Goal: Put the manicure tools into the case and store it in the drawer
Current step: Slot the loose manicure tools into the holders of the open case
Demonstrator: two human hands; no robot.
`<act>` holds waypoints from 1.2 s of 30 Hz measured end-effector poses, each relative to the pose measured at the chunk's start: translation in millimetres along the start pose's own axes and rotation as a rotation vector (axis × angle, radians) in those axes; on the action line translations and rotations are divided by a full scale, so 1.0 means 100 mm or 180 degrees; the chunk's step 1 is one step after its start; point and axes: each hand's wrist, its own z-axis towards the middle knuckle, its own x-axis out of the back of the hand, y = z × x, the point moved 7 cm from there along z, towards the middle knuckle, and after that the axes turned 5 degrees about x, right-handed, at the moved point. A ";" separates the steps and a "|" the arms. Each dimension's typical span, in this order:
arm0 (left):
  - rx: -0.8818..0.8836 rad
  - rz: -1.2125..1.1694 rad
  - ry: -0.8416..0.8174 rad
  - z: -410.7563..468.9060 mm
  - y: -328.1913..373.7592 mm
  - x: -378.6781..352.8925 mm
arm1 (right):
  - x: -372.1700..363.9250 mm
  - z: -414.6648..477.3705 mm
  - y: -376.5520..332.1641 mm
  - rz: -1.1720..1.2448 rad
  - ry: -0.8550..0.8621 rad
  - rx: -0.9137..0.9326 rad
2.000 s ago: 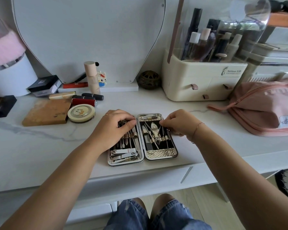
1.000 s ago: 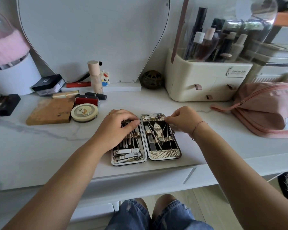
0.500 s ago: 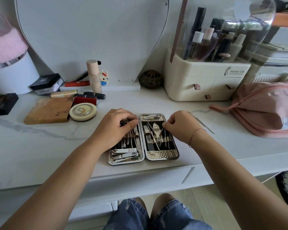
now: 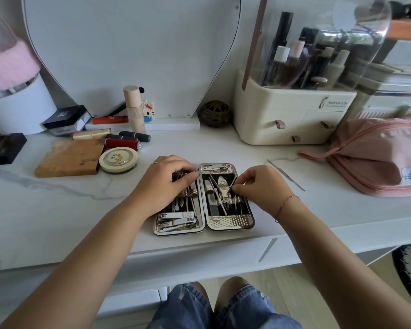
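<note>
Case (image 4: 230, 225) lies open, gold-lined, tools (image 4: 176, 222) strapped inside; left grip (image 4: 161, 186) presses them, right grip (image 4: 259, 188) pinches a thin tool (image 4: 235, 205).

Worktop (image 4: 57, 205): white, marbled with faint grey veins. Manicure case (image 4: 230, 222): black lining, gold panels embossed in a diamond pattern. Manicure tools (image 4: 176, 222): silver. Zip pouch (image 4: 375, 162): dusty pink. Cosmetics organiser (image 4: 271, 115): cream, with brown drawer tabs. Round tin (image 4: 118, 159): cream, with an orange cartoon on the lid. Lipstick tube (image 4: 121, 143): red. Wrist bracelet (image 4: 287, 203): thin red cord. Shorts (image 4: 188, 309): blue denim.
</note>
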 end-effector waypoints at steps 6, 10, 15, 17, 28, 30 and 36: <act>0.0021 -0.0028 0.0010 0.00 0.00 0.00 | 0.04 -0.05 0.06 0.0258 0.0188 0.0017; 0.0022 -0.0029 0.0010 0.00 0.01 0.00 | 0.04 -0.04 0.05 0.0173 0.0161 0.0052; 0.0020 -0.0023 0.0014 -0.01 0.01 0.01 | 0.01 -0.03 -0.02 0.0136 0.0043 0.0195; 0.0033 -0.0028 0.0018 0.00 0.01 0.01 | 0.05 -0.05 -0.03 0.0262 0.0045 0.0238; 0.0000 -0.0020 0.0044 0.00 -0.01 0.00 | 0.02 -0.41 0.10 0.0190 -0.0026 0.0135; -0.0001 -0.0020 0.0038 0.00 0.00 0.00 | 0.04 -0.41 0.11 0.0286 -0.0002 0.0144; 0.0000 -0.0038 0.0059 0.00 -0.01 0.01 | 0.06 -0.40 0.09 0.0231 0.0131 0.0258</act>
